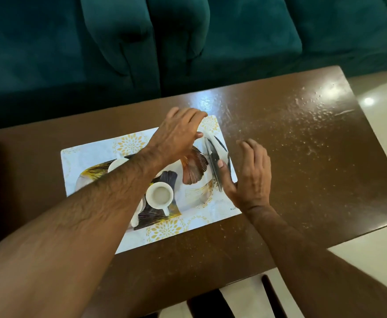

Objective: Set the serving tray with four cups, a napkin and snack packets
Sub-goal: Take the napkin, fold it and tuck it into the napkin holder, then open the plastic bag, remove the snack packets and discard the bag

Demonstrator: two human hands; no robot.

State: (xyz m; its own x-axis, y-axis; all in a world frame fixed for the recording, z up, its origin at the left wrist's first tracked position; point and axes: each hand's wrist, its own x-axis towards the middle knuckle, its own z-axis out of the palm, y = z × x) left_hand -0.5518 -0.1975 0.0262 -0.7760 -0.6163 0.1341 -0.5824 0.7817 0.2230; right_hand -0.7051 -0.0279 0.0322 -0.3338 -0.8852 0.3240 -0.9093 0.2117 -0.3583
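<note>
Serving tray (194, 193), leaf-patterned, lies on a pale floral placemat (91, 157) on the brown counter (291, 138). Nearest, a white cup (159, 195) stands on the tray; a second cup (116, 165) shows partly behind the left forearm, and something white lies under that arm, unclear what. The right hand (251, 177) is spread, thumb touching dark flat packets (214, 164) at the tray's right end. Farther, the left hand (180, 134) reaches over, fingers relaxed; what it touches is hidden. Judging by this, snack packets are being arranged. Next comes squaring them and adding the missing cups. A teal sofa (188, 42) lies beyond.
</note>
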